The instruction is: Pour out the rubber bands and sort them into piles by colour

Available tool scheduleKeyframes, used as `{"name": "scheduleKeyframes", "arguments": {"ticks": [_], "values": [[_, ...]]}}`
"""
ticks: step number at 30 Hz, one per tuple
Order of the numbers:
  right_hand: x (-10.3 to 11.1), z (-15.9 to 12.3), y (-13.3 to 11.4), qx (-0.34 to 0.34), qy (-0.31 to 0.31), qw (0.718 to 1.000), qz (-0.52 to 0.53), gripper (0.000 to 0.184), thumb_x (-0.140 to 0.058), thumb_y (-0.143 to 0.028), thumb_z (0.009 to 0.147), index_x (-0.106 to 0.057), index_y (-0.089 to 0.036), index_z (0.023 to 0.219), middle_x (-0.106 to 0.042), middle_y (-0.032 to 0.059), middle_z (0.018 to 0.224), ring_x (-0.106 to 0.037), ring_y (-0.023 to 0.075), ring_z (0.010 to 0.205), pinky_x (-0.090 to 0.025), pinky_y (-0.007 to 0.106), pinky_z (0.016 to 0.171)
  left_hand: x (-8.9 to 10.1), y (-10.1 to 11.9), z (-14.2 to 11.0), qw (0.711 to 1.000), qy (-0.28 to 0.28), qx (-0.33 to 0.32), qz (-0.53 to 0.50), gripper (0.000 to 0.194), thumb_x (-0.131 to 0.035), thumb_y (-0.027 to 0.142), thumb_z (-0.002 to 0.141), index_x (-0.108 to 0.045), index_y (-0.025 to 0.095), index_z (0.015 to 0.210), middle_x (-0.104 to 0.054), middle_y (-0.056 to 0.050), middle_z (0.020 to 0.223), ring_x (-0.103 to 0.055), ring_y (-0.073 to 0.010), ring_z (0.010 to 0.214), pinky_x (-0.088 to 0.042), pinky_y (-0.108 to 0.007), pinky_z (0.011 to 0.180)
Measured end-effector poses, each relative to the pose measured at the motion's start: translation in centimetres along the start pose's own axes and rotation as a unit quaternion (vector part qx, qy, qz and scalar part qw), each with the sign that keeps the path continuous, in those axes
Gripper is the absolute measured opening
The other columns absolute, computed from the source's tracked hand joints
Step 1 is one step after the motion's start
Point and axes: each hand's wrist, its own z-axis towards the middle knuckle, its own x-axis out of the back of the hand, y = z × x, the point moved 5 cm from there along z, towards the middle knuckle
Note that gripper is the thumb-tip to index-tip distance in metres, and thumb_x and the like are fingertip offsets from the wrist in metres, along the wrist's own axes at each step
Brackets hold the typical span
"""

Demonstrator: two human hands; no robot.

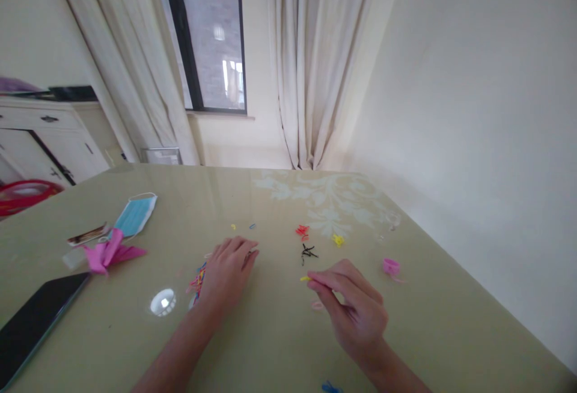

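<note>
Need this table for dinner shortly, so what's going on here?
The person's right hand pinches a small yellow piece between its fingers. The left hand is beside a mixed-colour heap, partly hiding it; whether it holds anything is unclear. Beyond the right hand, a red pile, a black pile and a yellow pile lie separately on the table.

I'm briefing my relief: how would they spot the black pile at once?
On the pale green table, find the right hand, which pinches a small yellow piece. Just beyond that piece lies the black pile, with the red pile behind it and the yellow pile off to the right. Of the three, only it is black.
</note>
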Motion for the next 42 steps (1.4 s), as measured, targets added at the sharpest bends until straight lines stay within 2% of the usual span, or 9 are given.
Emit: {"name": "scheduleKeyframes", "arguments": {"ticks": [3,8,13,19,24,29,34,37,42], "values": [[0.3,-0.2,-0.2,0.024,0.007,1.0,0.006,0.03,-0.074,-0.004,0.091,-0.078,-0.025,0.111,-0.076,0.003,0.084,-0.067,0.0171,0.071,-0.055,0.03,0.063,-0.4,-1.1,0.1,0.993,-0.053,0.019,0.102,0.024,-0.057,0.03,0.102,-0.077,0.021,0.111,-0.075,-0.01,0.112,-0.065,-0.0312,0.108,-0.048,-0.047,0.096],[1.2,0.3,0.7,0.038,0.032,0.999,-0.018,0.028,-0.074,-0.004,0.091,-0.078,-0.024,0.11,-0.075,0.0027,0.082,-0.066,0.0167,0.07,-0.053,0.03,0.062,-1.3,-1.7,-0.1,0.984,-0.107,0.034,0.14,0.024,-0.055,0.029,0.102,-0.078,0.023,0.109,-0.075,-0.008,0.114,-0.064,-0.0297,0.112,-0.044,-0.045,0.099],[4.1,1.4,5.8,0.007,0.05,0.983,-0.177,0.012,-0.071,-0.015,0.097,-0.078,-0.021,0.104,-0.074,0.0044,0.084,-0.065,0.0169,0.071,-0.052,0.03,0.066,-1.8,-1.9,0.0,0.982,-0.118,0.025,0.147,0.028,-0.05,0.024,0.103,-0.078,0.024,0.109,-0.075,-0.008,0.114,-0.064,-0.029,0.111,-0.042,-0.044,0.098],[5.2,-0.2,14.5,-0.111,-0.076,0.918,-0.374,0.026,-0.057,-0.031,0.104,-0.078,-0.018,0.094,-0.074,0.0085,0.085,-0.069,0.0242,0.079,-0.05,0.034,0.071,-2.2,-2.0,-0.1,0.98,-0.111,0.018,0.165,0.031,-0.045,0.022,0.103,-0.076,0.022,0.107,-0.074,-0.01,0.113,-0.065,-0.03,0.108,-0.044,-0.044,0.095],[4.1,-1.3,17.4,-0.196,-0.176,0.867,-0.422,0.025,-0.055,-0.025,0.101,-0.078,-0.019,0.094,-0.076,0.0106,0.093,-0.071,0.0285,0.09,-0.05,0.036,0.075,-1.8,-2.2,-0.1,0.988,-0.075,0.018,0.136,0.032,-0.043,0.022,0.102,-0.075,0.02,0.104,-0.075,-0.012,0.109,-0.066,-0.0318,0.107,-0.045,-0.047,0.095],[4.5,-0.9,16.8,-0.203,-0.152,0.869,-0.424,0.027,-0.055,-0.031,0.1,-0.079,-0.019,0.096,-0.076,0.012,0.093,-0.07,0.029,0.088,-0.05,0.037,0.073,-0.6,-2.5,0.2,0.992,0.014,0.088,-0.085,0.028,-0.048,0.034,0.1,-0.073,0.021,0.101,-0.078,-0.01,0.101,-0.07,-0.0281,0.098,-0.051,-0.045,0.093],[3.6,-0.1,13.2,-0.162,-0.071,0.937,-0.302,0.037,-0.052,-0.043,0.103,-0.078,-0.018,0.098,-0.073,0.0088,0.084,-0.065,0.0219,0.071,-0.051,0.034,0.07,-1.1,-1.5,0.3,0.898,-0.001,0.178,-0.402,0.039,-0.061,0.054,0.09,-0.072,0.019,0.103,-0.08,-0.01,0.096,-0.075,-0.0245,0.084,-0.058,-0.032,0.062],[1.1,0.0,10.2,-0.158,-0.054,0.972,-0.167,0.034,-0.058,-0.044,0.103,-0.078,-0.018,0.094,-0.071,0.005,0.077,-0.061,0.0174,0.064,-0.05,0.03,0.065,-1.4,0.2,0.1,0.855,-0.006,0.165,-0.491,0.039,-0.07,0.051,0.085,-0.074,0.018,0.105,-0.081,-0.011,0.106,-0.077,-0.0247,0.098,-0.064,-0.034,0.078],[-3.2,-0.6,6.6,-0.132,-0.089,0.986,-0.044,0.022,-0.065,-0.037,0.101,-0.077,-0.019,0.1,-0.068,0.0026,0.076,-0.06,0.0142,0.064,-0.049,0.025,0.06,-2.9,2.9,-0.9,0.82,-0.056,0.13,-0.555,0.037,-0.074,0.046,0.085,-0.077,0.018,0.109,-0.082,-0.01,0.11,-0.078,-0.0257,0.102,-0.062,-0.044,0.1]]}}
